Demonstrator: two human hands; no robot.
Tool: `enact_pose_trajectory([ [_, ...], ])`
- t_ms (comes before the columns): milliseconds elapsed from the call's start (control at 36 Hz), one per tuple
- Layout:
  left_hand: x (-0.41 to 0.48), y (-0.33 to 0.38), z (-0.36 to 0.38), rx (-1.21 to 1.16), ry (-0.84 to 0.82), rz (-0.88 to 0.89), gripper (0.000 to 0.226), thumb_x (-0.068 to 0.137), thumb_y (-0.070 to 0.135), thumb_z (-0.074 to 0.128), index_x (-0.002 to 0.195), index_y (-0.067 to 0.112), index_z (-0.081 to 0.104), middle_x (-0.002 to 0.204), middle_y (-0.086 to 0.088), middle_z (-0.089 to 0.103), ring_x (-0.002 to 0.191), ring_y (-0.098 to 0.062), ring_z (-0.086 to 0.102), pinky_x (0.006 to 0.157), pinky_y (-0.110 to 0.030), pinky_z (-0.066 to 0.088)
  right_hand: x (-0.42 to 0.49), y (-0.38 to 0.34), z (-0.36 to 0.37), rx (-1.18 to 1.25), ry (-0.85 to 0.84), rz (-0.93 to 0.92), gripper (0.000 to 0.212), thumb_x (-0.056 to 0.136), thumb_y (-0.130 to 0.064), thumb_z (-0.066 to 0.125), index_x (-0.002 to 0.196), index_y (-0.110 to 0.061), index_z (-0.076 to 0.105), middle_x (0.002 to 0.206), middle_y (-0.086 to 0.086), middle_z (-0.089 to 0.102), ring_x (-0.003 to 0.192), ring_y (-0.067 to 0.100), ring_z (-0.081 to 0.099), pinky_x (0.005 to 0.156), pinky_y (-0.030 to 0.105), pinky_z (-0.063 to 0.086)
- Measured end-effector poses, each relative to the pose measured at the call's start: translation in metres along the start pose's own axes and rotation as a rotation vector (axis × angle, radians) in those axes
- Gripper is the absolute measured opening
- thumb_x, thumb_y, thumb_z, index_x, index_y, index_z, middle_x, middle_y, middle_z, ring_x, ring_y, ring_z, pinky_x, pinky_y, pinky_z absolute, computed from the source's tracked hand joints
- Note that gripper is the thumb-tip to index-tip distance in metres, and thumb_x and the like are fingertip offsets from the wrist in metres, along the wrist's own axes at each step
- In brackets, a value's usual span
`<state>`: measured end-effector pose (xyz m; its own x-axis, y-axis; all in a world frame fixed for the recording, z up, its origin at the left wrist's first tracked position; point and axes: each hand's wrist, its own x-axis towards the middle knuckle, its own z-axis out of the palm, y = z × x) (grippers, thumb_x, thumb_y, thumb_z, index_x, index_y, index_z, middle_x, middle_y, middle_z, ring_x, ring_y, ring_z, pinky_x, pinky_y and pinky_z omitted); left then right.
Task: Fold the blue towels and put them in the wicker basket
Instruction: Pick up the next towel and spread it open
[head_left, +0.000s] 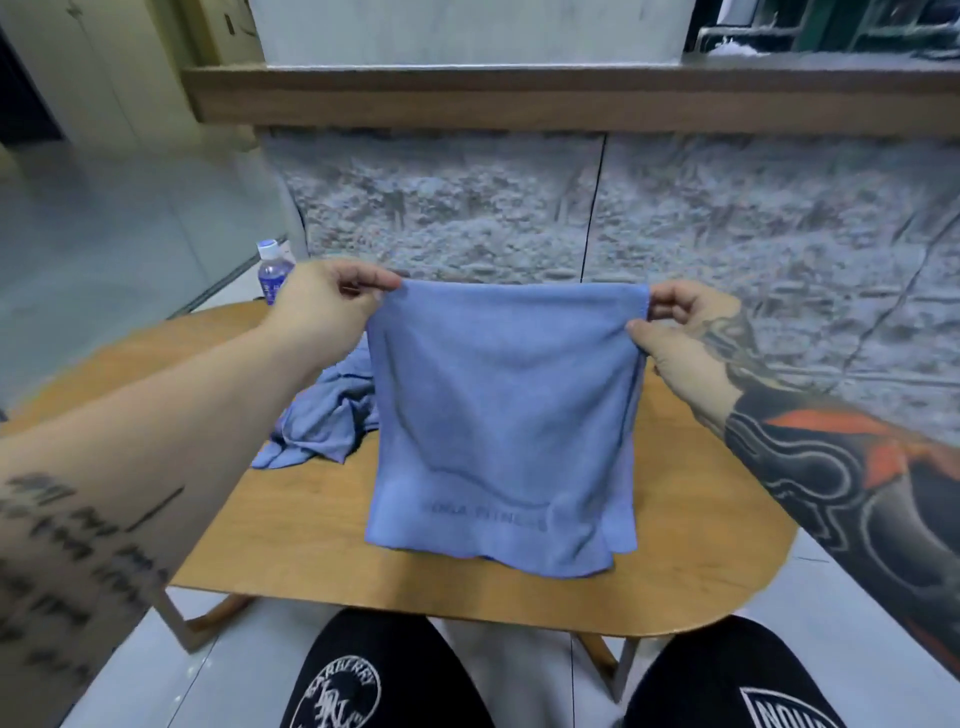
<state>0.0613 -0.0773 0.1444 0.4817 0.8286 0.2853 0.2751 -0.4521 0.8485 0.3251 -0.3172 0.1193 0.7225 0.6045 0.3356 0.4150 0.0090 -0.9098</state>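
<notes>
Wooden table (322, 525) lies below; left hand (317, 301) and right hand (685, 332) pinch the blue towel (498, 431) by its top corners. Between them it hangs soft, light, and limp.

A: What does the held towel (504, 415) conceal?
B: The right part of the crumpled towel (322, 421) and the middle of the table (291, 530).
A: Its lettering (483, 517)?
B: Blurred, unreadable. Far left, the bottle (272, 273) sits partly behind the left hand (322, 301); its label is too small to read.
</notes>
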Motion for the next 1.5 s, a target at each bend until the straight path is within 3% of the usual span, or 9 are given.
enact_pose_trajectory([
  [167, 0.01, -0.018, 0.018, 0.039, -0.012, 0.034, 0.026, 0.096, 0.009, 0.068, 0.089, 0.033, 0.073, 0.073, 0.0, 0.066, 0.064, -0.012, 0.052, 0.066, -0.025, 0.042, 0.012, 0.027, 0.013, 0.044, 0.065, 0.087, 0.035, 0.087, 0.007, 0.073, 0.086, -0.023, 0.056, 0.078, 0.003, 0.07, 0.066, 0.012, 0.064, 0.067, 0.034, 0.054],
  [389, 0.004, -0.039, 0.015, -0.004, -0.054, 0.003, 0.026, 0.099, 0.007, 0.065, 0.121, 0.02, 0.066, 0.093, -0.005, 0.072, 0.044, -0.013, 0.059, 0.046, -0.022, 0.05, 0.003, 0.041, 0.013, 0.067, 0.03, 0.12, 0.029, 0.093, 0.0, 0.074, 0.11, -0.021, 0.065, 0.085, -0.005, 0.077, 0.067, 0.003, 0.065, 0.068, 0.017, 0.055],
  [611, -0.041, -0.069, 0.003, -0.142, -0.173, -0.14, 0.022, 0.102, -0.001, 0.057, 0.092, 0.014, 0.07, 0.084, -0.008, 0.078, 0.09, -0.028, 0.078, 0.081, -0.031, 0.062, -0.047, 0.056, 0.007, 0.094, -0.058, 0.185, 0.029, 0.097, 0.004, 0.067, 0.09, -0.024, 0.075, 0.082, 0.004, 0.079, 0.069, 0.022, 0.076, 0.054, 0.027, 0.058],
  [722, -0.063, -0.086, 0.005, -0.071, -0.206, -0.231, 0.012, 0.103, 0.004, 0.057, 0.097, 0.011, 0.066, 0.085, -0.006, 0.081, 0.082, -0.012, 0.078, 0.052, -0.011, 0.047, -0.07, 0.07, 0.011, 0.054, -0.038, 0.219, 0.026, 0.094, 0.004, 0.071, 0.091, -0.022, 0.075, 0.071, 0.001, 0.069, 0.052, 0.01, 0.062, 0.045, 0.023, 0.053],
  [833, -0.071, -0.107, 0.014, -0.021, -0.232, -0.227, 0.017, 0.103, 0.008, 0.059, 0.093, 0.018, 0.068, 0.087, -0.005, 0.081, 0.081, -0.014, 0.078, 0.078, -0.033, 0.059, -0.077, 0.083, 0.017, 0.049, -0.027, 0.319, 0.014, 0.098, -0.002, 0.068, 0.101, -0.014, 0.074, 0.055, 0.008, 0.063, 0.042, 0.017, 0.056, 0.04, 0.029, 0.051],
  [1000, -0.083, -0.128, 0.03, -0.035, -0.236, -0.192, 0.022, 0.101, -0.001, 0.056, 0.092, 0.017, 0.067, 0.087, -0.005, 0.078, 0.092, -0.017, 0.078, 0.086, -0.037, 0.06, -0.084, 0.097, 0.035, 0.126, -0.096, 0.505, 0.022, 0.107, 0.0, 0.051, 0.095, -0.016, 0.06, 0.073, 0.013, 0.078, 0.059, 0.023, 0.077, 0.055, 0.033, 0.058],
  [1194, -0.096, -0.151, 0.044, 0.155, -0.217, -0.083, 0.032, 0.097, 0.004, 0.058, 0.097, 0.035, 0.062, 0.06, -0.014, 0.059, 0.048, -0.01, 0.042, 0.057, -0.027, 0.038, -0.101, 0.116, 0.022, -0.167, -0.255, 0.247, 0.042, 0.1, -0.001, 0.061, 0.103, -0.043, 0.06, 0.097, -0.003, 0.08, 0.096, 0.018, 0.078, 0.089, 0.053, 0.062],
  [1361, -0.084, -0.126, 0.049, -0.013, 0.053, 0.199, 0.039, 0.1, -0.001, 0.054, 0.103, 0.038, 0.059, 0.105, 0.012, 0.069, 0.105, -0.011, 0.068, 0.092, -0.025, 0.05, -0.098, 0.108, 0.02, -0.129, -0.114, 0.037, 0.039, 0.094, 0.001, 0.069, 0.111, -0.033, 0.061, 0.094, -0.019, 0.076, 0.096, 0.002, 0.071, 0.084, 0.02, 0.056],
  [1500, -0.086, -0.154, 0.057, 0.228, -0.127, 0.223, 0.046, 0.09, -0.001, 0.07, 0.101, 0.042, 0.058, 0.111, 0.012, 0.066, 0.108, -0.007, 0.065, 0.095, -0.037, 0.055, -0.095, 0.136, 0.022, -0.287, -0.205, 0.09, 0.041, 0.094, -0.006, 0.07, 0.105, -0.045, 0.06, 0.089, -0.015, 0.074, 0.086, 0.005, 0.071, 0.08, 0.038, 0.062],
])
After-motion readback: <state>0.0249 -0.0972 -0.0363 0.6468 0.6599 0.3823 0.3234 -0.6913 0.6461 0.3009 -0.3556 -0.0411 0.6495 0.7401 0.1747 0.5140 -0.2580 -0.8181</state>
